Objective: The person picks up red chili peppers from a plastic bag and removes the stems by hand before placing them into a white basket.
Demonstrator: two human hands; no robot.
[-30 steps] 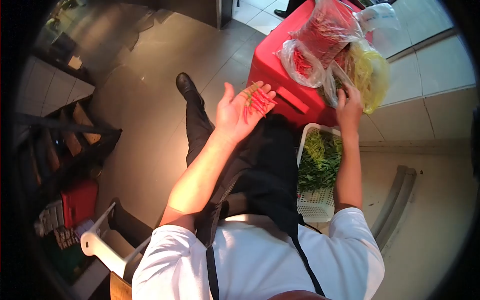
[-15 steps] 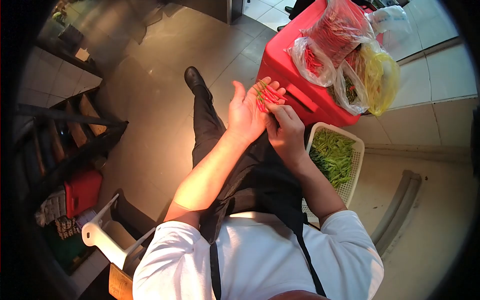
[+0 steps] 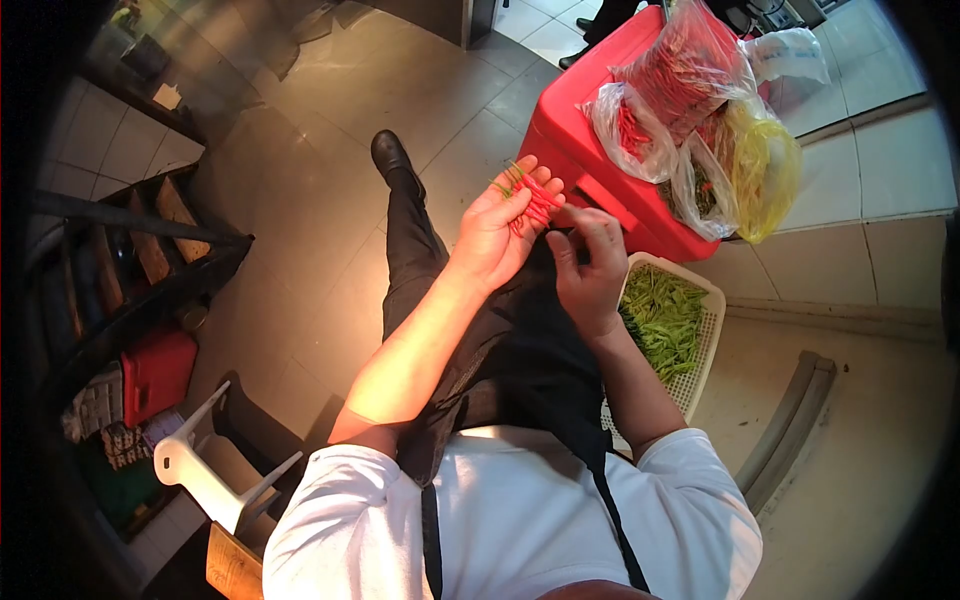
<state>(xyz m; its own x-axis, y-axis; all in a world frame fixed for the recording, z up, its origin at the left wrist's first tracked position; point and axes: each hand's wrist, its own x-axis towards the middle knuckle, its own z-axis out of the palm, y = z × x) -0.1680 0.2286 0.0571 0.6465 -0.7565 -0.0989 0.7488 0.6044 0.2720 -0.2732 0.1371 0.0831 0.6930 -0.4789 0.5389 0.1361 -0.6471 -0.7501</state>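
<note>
Left hand: holding chilies | right hand: curled, contents unclear | white plastic: marks illegible

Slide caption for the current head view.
Left hand holds slender, green-stemmed red chillies, with the right hand close by.

Chillies in left hand, across the fingers. Right hand just right of it, slightly nearer the body. Box ahead and right of both hands. On box: chilli bag ahead of right hand; large bag beyond that; third bag to the right of right hand, fourth bag farther right. Basket right of and behind right hand, greens inside. Chair behind, well left of left hand.
</note>
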